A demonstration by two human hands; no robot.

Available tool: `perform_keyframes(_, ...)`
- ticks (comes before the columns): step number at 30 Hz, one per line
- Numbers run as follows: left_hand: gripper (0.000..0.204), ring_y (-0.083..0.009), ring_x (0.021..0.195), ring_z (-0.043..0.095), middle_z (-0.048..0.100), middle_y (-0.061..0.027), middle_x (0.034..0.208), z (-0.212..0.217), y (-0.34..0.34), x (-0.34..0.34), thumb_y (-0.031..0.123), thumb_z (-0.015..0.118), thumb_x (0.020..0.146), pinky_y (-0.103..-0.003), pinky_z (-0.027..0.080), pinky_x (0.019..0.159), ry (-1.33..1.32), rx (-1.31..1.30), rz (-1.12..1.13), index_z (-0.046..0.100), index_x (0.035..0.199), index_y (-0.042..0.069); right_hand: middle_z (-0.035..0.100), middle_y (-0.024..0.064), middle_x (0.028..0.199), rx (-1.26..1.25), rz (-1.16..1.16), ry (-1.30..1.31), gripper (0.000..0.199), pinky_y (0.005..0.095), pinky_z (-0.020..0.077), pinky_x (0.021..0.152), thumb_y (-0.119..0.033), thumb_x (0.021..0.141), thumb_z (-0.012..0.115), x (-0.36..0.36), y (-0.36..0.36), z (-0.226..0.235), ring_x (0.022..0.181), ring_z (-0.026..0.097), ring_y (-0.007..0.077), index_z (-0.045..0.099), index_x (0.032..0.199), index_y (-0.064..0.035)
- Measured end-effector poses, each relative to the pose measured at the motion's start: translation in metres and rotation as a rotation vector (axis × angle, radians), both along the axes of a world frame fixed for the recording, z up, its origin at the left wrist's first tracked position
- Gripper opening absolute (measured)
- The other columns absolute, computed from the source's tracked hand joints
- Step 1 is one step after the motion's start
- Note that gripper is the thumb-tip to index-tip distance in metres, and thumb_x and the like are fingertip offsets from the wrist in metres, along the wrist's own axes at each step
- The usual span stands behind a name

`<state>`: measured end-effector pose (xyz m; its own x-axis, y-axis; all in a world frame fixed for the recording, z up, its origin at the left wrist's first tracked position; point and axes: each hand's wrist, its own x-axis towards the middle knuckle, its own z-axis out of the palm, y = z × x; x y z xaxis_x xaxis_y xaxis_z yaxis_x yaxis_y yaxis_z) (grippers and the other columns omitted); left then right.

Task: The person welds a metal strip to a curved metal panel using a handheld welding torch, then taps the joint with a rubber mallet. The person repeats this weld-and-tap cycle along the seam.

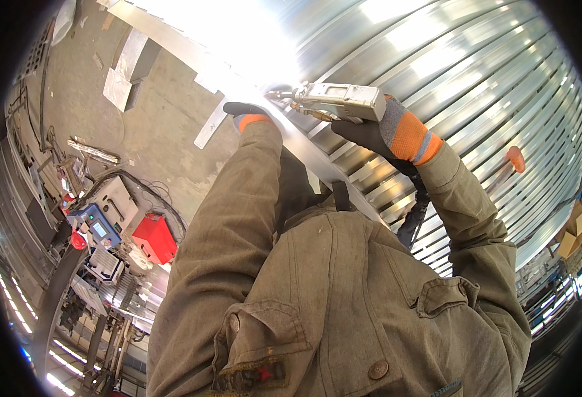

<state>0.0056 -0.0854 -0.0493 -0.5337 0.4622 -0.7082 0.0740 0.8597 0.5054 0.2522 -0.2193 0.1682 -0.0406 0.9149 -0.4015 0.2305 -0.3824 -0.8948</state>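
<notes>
The right hand (391,132), in a grey, black and orange glove, is wrapped around the rear underside of a handheld welding torch (345,99), its grip mostly hidden by the fingers. The torch lies level above the near edge of a slatted metal panel (463,96), its slim nozzle pointing left into a white glare where any contact with the metal cannot be made out. The boxy silver body looks rigid and moderately heavy, probably weighted toward the rear, so the grip under the housing seems the sound place to hold it; the narrow nozzle and the brass-coloured fitting (316,112) below look like the more delicate parts, and the front end is likely hot. A black hose (418,208) hangs below the right wrist and, if it feeds the torch, would probably drag on it. The left hand (248,118), gloved too, is at the panel's edge rail (314,155), near the nozzle; I cannot tell whether its fingers are spread or pinching the metal. The rail and slats look stiff, smooth and rather slippery to bare skin, with edges possibly sharp, so a gloved hold on the rail's outer side, clear of the glare, appears best.
</notes>
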Motion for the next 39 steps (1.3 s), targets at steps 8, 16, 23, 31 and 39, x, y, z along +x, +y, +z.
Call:
perform_keyframes(8,0.073,-0.0242,0.099,0.07,0.075,-0.0105,0.112,-0.003,-0.001,-0.005,0.063,0.036,0.107,-0.037,0.054,0.085,-0.005,-0.002,0.01,0.07,0.127,0.002,0.075,0.0061,0.117,-0.052,-0.006,-0.001,0.045,0.0312,0.0578,0.09,-0.012,0.095,0.077,-0.001,-0.003,-0.012,0.102,0.068,0.0137,0.066,0.139,-0.0056)
perform_keyframes(16,0.072,-0.0241,0.099,0.07,0.075,-0.0105,0.112,-0.006,0.0,-0.007,0.063,0.037,0.107,-0.037,0.054,0.085,-0.004,-0.003,0.016,0.069,0.127,0.002,0.074,0.0046,0.12,-0.089,-0.078,0.051,0.046,0.0318,0.0572,0.091,-0.009,0.095,0.077,-0.002,-0.01,-0.02,0.106,0.067,0.0133,0.065,0.139,-0.0048)
perform_keyframes(23,0.071,-0.024,0.1,0.07,0.075,-0.0104,0.113,-0.006,0.003,-0.006,0.062,0.037,0.107,-0.037,0.054,0.085,-0.003,0.005,0.017,0.069,0.127,0.002,0.076,0.0062,0.108,-0.005,-0.066,0.046,0.042,0.0315,0.0583,0.083,-0.015,0.094,0.078,0.001,-0.008,-0.012,0.096,0.069,0.014,0.068,0.134,-0.0035)
perform_keyframes(31,0.071,-0.0238,0.101,0.07,0.075,-0.0103,0.114,-0.006,0.005,-0.004,0.062,0.038,0.107,-0.037,0.055,0.086,-0.003,0.005,0.017,0.069,0.128,0.002,0.076,0.0106,0.107,-0.051,-0.074,-0.003,0.044,0.0322,0.0587,0.082,-0.02,0.092,0.08,0.002,-0.008,-0.003,0.095,0.071,0.0174,0.069,0.131,-0.002)
perform_keyframes(39,0.07,-0.0237,0.101,0.07,0.075,-0.0102,0.114,-0.007,0.005,0.0,0.061,0.038,0.107,-0.036,0.055,0.086,-0.005,0.006,0.019,0.069,0.128,0.002,0.077,0.0114,0.109,-0.087,-0.067,0.007,0.045,0.0334,0.0595,0.083,-0.022,0.093,0.081,0.005,-0.012,-0.006,0.096,0.072,0.0185,0.069,0.131,-0.002)
